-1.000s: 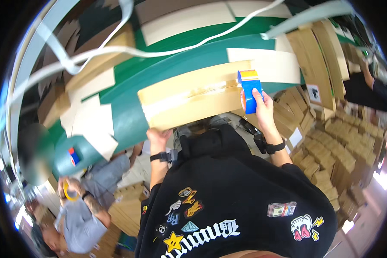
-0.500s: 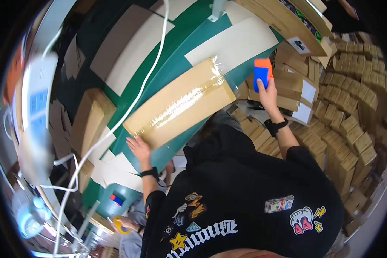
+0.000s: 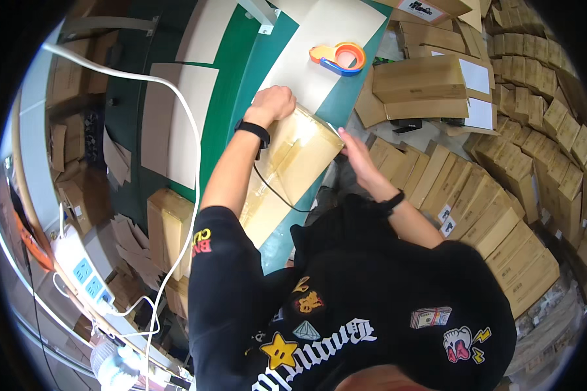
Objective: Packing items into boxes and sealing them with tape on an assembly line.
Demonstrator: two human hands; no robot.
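A long cardboard box (image 3: pixel 293 153) with shiny clear tape along its top lies across the green table. My left hand (image 3: pixel 275 104) is at its far left corner, fingers curled down over the edge and partly hidden. At the far right corner, my right hand (image 3: pixel 360 156) presses against the box with its fingers stretched out. An orange and blue tape dispenser (image 3: pixel 346 58) rests beyond the box, out of both hands. My left forearm covers some of the box's left side.
Flat cardboard sheets (image 3: pixel 319 45) lie on the green table (image 3: pixel 251 55). A white cable (image 3: pixel 192 117) hangs across the left side, near a power strip (image 3: pixel 85 267). Open cartons (image 3: pixel 421 78) and many stacked small boxes (image 3: pixel 496 241) stand to the right.
The tape dispenser has left my right hand and now lies on the table. My left hand has moved from the box's near end to its far end; my right hand has come to the box.
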